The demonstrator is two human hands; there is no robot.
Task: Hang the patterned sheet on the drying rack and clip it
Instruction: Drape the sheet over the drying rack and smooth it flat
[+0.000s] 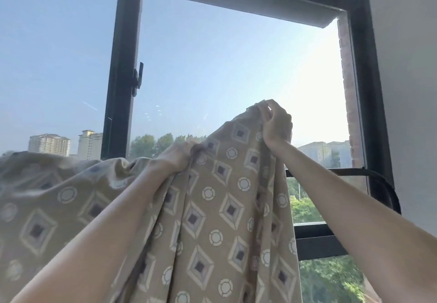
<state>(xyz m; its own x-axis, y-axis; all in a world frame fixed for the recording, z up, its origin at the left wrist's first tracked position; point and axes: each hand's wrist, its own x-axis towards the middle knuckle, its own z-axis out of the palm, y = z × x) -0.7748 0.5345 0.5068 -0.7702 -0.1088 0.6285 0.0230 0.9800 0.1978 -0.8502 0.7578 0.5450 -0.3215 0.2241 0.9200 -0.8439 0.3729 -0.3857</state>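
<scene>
The patterned sheet is tan with diamonds and circles, and it fills the lower left and middle of the head view. My right hand grips a bunched top edge of it and holds it up high in front of the window. My left hand grips the same edge lower down and to the left. From both hands the cloth hangs in folds, and to the left it spreads out in a wide billow. A black curved bar of the drying rack shows at the right, past my right forearm. No clip is in sight.
A black-framed window with a handle stands straight ahead. A white wall runs along the right. Outside are buildings and trees.
</scene>
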